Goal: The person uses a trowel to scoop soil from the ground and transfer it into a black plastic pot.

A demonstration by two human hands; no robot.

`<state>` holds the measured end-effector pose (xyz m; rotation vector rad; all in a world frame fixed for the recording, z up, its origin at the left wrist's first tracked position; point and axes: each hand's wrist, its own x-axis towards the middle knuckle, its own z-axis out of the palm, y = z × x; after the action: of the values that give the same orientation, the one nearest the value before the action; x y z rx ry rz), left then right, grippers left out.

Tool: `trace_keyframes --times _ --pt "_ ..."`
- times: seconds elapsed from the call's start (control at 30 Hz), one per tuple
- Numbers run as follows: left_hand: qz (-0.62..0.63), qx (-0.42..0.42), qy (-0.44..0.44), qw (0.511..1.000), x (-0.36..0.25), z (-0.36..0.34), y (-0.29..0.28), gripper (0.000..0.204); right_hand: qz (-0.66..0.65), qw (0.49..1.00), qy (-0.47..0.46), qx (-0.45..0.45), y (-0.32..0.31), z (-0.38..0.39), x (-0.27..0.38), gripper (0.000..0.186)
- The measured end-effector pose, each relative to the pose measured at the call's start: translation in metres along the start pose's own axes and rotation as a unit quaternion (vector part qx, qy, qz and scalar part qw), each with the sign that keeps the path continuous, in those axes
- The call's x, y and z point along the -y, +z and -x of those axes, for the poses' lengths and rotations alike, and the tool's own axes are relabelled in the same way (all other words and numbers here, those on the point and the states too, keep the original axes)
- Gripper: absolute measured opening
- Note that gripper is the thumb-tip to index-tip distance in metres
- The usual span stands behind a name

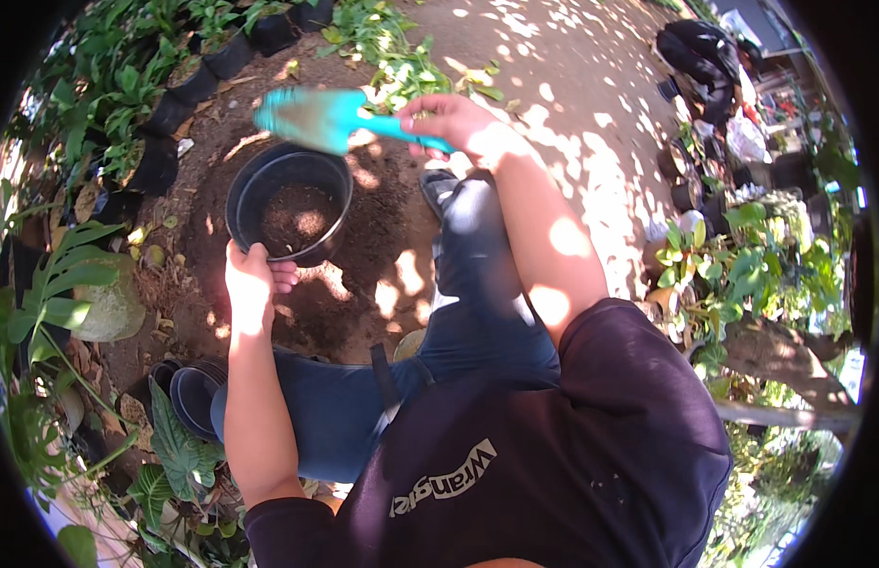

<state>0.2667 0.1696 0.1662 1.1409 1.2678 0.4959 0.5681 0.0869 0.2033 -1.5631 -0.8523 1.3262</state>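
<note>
My left hand point(258, 273) grips the near rim of a round black plastic pot point(324, 244), which has some brown soil point(293, 213) in its bottom. My right hand point(439, 123) is closed on the handle of a teal trowel point(321, 118). The trowel's blade, slightly blurred and smudged with brown, is held above the far rim of the pot. Dark loose soil point(364, 293) lies around the pot, dappled with sunlight.
Black planter bags point(188, 90) of leafy plants curve along the left, near a stone point(113, 308) and nested empty pots point(198, 398). A dirt path point(562, 85) runs ahead. A person in dark clothes point(704, 57) bends among pots at upper right, beyond more plants point(742, 265).
</note>
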Motion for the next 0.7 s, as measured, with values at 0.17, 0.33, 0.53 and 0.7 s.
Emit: trace_keyframes --times 0.17,0.33,0.53,0.7 --pt "-0.011 0.022 0.041 0.999 -0.014 0.008 0.005 0.024 -0.273 0.959 0.025 -0.065 0.002 -0.011 -0.008 0.020" --pt "0.049 0.042 0.043 0.997 -0.028 0.024 -0.004 0.024 -0.349 0.925 0.121 -0.085 0.000 -0.014 -0.025 0.017" --pt "0.099 0.020 0.059 0.993 -0.032 0.037 -0.035 0.020 -0.253 0.945 0.205 0.010 0.017 -0.013 -0.036 0.018" --pt "0.066 -0.056 0.127 0.988 -0.025 0.042 -0.068 0.015 -0.034 0.922 0.371 0.104 0.063 -0.043 -0.075 0.021"
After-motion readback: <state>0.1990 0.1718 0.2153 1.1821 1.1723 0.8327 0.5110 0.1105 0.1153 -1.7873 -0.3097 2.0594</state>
